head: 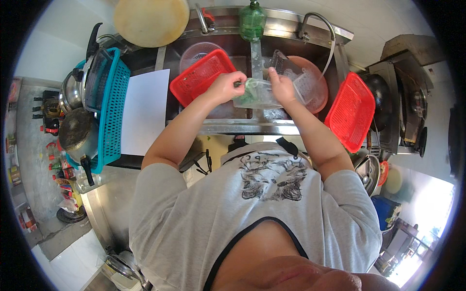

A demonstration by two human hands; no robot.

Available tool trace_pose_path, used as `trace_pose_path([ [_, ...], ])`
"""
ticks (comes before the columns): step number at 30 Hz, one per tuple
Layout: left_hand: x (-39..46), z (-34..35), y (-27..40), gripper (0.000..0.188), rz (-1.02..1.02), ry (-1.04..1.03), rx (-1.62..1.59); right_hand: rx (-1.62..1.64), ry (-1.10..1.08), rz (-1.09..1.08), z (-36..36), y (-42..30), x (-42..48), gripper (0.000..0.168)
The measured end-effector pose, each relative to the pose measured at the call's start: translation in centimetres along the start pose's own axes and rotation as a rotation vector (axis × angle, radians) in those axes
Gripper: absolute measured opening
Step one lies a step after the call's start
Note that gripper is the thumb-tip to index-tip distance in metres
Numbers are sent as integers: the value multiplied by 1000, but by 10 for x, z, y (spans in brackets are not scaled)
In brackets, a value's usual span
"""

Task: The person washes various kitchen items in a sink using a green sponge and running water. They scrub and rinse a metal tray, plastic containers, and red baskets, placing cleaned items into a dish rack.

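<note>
My right hand [282, 86] grips one end of a clear plastic container [260, 98], thumb on top, above the divider of a double steel sink. My left hand [228, 87] is closed at the container's other end on a green and whitish scrubbing cloth [250, 91], whose exact form is blurred. Below my left hand, a red plastic basket [198, 74] lies tilted in the left basin, partly over a clear round colander [194, 51]. Beyond my right hand, an orange-pink basin [320, 87] holds suds and clear plastic containers [300, 78].
A second red basket [352, 112] leans at the sink's right end. A green pump bottle [252, 22] stands behind the divider, near a curved faucet [320, 16]. At left are a white board [143, 112] and a teal basket [113, 109] loaded with pots. A wok [376, 102] sits far right.
</note>
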State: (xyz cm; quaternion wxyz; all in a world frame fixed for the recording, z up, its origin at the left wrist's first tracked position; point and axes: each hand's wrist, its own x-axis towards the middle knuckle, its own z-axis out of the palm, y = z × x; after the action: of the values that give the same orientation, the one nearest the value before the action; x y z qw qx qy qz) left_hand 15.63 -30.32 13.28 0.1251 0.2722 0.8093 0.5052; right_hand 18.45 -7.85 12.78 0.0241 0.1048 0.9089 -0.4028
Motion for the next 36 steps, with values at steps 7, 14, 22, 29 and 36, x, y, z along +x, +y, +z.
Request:
trace_pose_path([
  [7, -17, -2, -17, 13, 48, 26, -60, 319, 26, -6, 2, 27, 1, 65],
  [14, -7, 14, 10, 18, 115, 215, 78, -64, 33, -55, -2, -8, -2, 58],
  [22, -2, 11, 25, 18, 163, 235, 94, 264, -16, 67, 2, 3, 3, 46],
  [29, 8, -15, -7, 15, 74, 64, -215, 1001, -93, 244, -18, 2, 5, 27],
  [36, 16, -10, 3, 6, -49, 75, -621, 1308, -68, 333, -32, -20, -2, 31],
])
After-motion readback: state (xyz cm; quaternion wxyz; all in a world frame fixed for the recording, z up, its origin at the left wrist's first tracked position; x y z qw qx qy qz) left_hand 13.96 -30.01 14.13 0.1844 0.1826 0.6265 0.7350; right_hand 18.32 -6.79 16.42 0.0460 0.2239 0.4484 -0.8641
